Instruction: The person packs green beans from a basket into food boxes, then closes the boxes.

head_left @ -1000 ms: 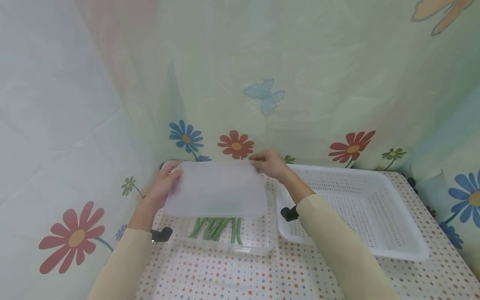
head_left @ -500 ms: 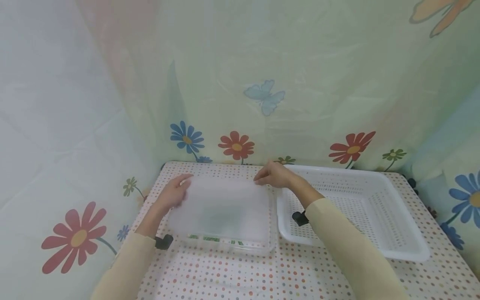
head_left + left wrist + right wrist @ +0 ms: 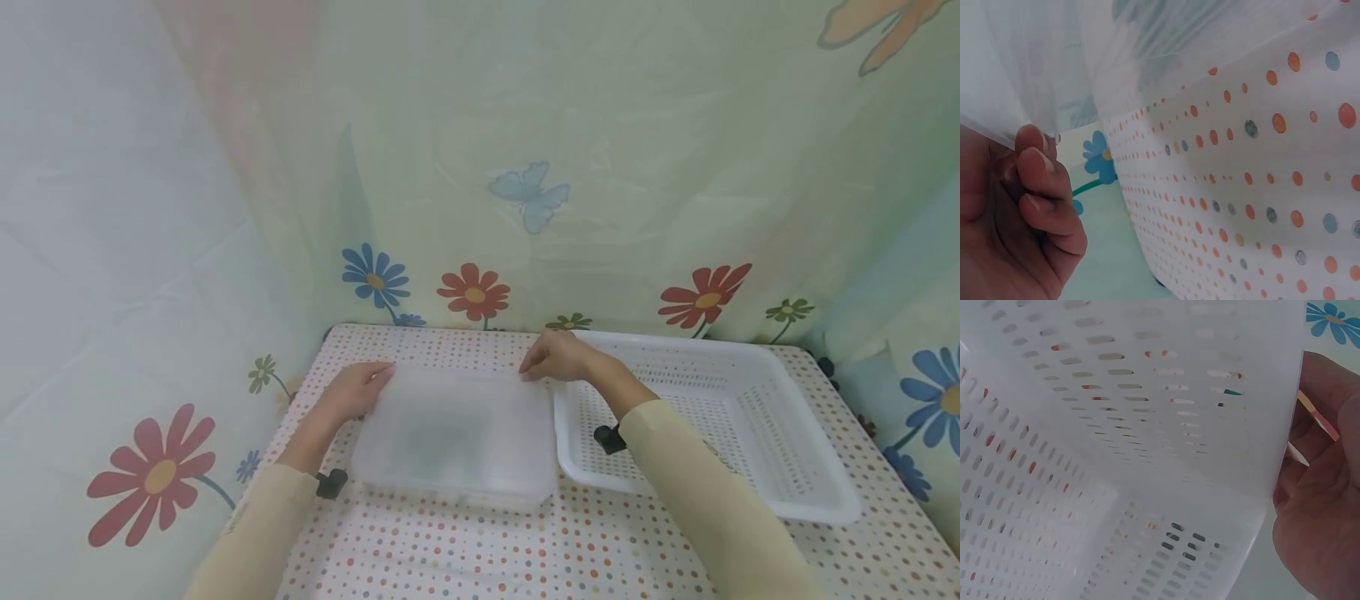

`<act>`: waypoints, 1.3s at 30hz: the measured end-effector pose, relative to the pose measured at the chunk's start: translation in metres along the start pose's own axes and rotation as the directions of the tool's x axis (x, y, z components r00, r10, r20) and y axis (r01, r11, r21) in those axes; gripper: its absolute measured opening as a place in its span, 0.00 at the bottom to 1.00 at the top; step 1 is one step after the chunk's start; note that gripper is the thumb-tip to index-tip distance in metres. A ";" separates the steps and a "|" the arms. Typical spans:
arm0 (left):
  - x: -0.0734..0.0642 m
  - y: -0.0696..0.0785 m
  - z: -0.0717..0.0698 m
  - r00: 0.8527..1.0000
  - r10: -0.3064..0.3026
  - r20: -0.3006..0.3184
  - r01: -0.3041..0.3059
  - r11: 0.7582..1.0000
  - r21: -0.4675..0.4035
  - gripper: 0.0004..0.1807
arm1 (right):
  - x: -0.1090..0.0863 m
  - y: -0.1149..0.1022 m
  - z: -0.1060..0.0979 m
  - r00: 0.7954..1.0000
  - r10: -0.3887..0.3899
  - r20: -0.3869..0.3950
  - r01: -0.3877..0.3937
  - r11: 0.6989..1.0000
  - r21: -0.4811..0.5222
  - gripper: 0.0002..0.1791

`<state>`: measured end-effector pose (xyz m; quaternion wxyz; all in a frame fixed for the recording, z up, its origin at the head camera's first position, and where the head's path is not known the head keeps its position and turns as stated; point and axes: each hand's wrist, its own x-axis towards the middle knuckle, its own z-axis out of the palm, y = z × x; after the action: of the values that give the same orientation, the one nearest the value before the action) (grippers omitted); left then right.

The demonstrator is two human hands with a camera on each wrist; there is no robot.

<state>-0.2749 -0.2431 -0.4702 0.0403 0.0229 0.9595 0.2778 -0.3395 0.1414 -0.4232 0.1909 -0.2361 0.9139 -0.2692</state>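
Note:
A frosted plastic lid [image 3: 457,425] lies over a clear rectangular container [image 3: 487,500] on the table. Through the lid shows only a blurred green patch, the green beans inside. My left hand [image 3: 351,395] holds the lid at its back left corner; in the left wrist view its curled fingers [image 3: 1044,181] are at the lid's edge. At the back right corner my right hand [image 3: 558,357] pinches the lid's rim. In the right wrist view the basket's wall hides those fingertips. Whether the lid sits fully down all round, I cannot tell.
A white perforated plastic basket [image 3: 813,442] stands right beside the container, under my right forearm. The dotted cloth [image 3: 420,558] covers the table. Flower-printed curtains [image 3: 600,208] hang behind and at both sides.
Both hands have lowered the lid and drawn it slightly right, from tilted above the container to lying over it. The green beans, plainly visible before, now show only as a blur.

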 end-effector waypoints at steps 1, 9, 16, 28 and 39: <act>0.000 0.001 0.001 1.000 0.001 -0.005 -0.001 1.000 0.019 0.28 | 0.000 0.000 0.000 1.000 -0.004 -0.002 0.004 1.000 -0.002 0.08; 0.002 0.002 0.005 0.997 0.023 -0.069 -0.018 0.997 0.070 0.26 | -0.001 0.002 -0.001 1.000 -0.006 0.016 0.006 1.000 -0.024 0.07; 0.004 0.003 0.008 0.995 0.030 -0.094 -0.024 0.998 0.063 0.25 | -0.001 0.004 0.003 1.000 0.019 0.022 -0.018 1.000 -0.024 0.09; 0.003 -0.006 0.016 0.990 0.089 -0.112 -0.087 0.996 0.031 0.24 | -0.008 0.003 -0.001 0.996 -0.045 0.079 0.050 0.997 -0.063 0.18; -0.003 -0.003 0.019 0.996 -0.091 0.014 0.091 0.996 0.009 0.40 | -0.025 -0.032 0.022 0.983 -0.012 0.183 0.077 0.933 -0.352 0.52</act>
<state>-0.2703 -0.2359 -0.4876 0.0599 -0.0187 0.9604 0.2715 -0.2979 0.1221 -0.4156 0.2196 -0.3105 0.9213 -0.0806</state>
